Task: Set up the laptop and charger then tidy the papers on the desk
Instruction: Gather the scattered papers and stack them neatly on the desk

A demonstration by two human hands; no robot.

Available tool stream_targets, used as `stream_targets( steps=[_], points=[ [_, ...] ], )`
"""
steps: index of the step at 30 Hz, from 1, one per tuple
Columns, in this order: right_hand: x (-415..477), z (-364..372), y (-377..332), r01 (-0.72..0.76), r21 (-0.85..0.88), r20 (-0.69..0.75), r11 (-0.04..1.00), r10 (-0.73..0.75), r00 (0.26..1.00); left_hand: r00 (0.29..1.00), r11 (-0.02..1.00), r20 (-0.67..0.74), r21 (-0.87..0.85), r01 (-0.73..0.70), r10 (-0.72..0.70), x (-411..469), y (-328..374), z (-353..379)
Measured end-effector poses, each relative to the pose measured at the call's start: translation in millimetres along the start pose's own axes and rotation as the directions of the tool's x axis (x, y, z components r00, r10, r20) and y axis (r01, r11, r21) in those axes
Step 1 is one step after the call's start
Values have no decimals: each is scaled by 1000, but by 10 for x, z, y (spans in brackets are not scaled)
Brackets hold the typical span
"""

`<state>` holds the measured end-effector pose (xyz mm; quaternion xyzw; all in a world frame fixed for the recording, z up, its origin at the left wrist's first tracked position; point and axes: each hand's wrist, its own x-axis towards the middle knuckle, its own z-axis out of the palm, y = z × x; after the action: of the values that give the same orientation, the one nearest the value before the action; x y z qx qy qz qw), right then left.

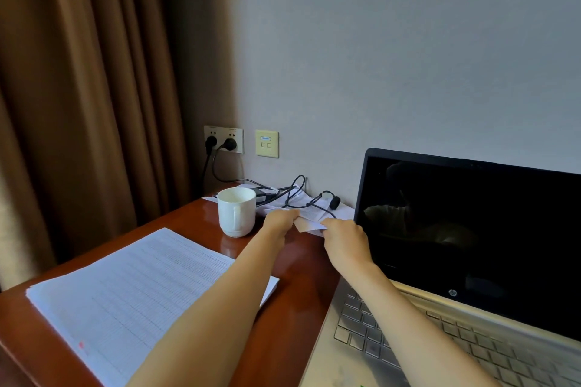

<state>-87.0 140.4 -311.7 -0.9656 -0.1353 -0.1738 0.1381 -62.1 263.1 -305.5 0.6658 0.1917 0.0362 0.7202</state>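
An open silver laptop (pixel 465 261) with a dark screen stands at the right of the wooden desk (pixel 301 264). Loose white papers (pixel 309 217) lie at the back of the desk, under the black charger cable (pixel 309 199) and its charger brick (pixel 265 193). My left hand (pixel 279 221) and my right hand (pixel 344 237) both grip the near edge of these papers, a little apart. The charger's plug sits in the wall socket (pixel 224 139). A thick stack of printed sheets (pixel 132 295) lies on the desk at the left, partly under my left forearm.
A white mug (pixel 236 211) stands just left of my left hand, next to the loose papers. A second wall plate (pixel 266 143) is right of the socket. Brown curtains (pixel 88 88) hang at the left, beyond the desk's edge.
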Motion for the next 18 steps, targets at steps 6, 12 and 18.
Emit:
stream_targets(
  steps=[6,12,18],
  points=[
    [59,-54,0,-16,130,-39,991,21,999,1000,1000,19,-22,9,-9,50,168,1],
    [155,-144,-2,-9,166,-14,986,12,1000,1000,1000,26,-31,-7,8,54,241,-27],
    [421,-208,-87,-79,190,-67,979,93,993,995,993,6,52,-102,102,16,347,-203]
  ],
)
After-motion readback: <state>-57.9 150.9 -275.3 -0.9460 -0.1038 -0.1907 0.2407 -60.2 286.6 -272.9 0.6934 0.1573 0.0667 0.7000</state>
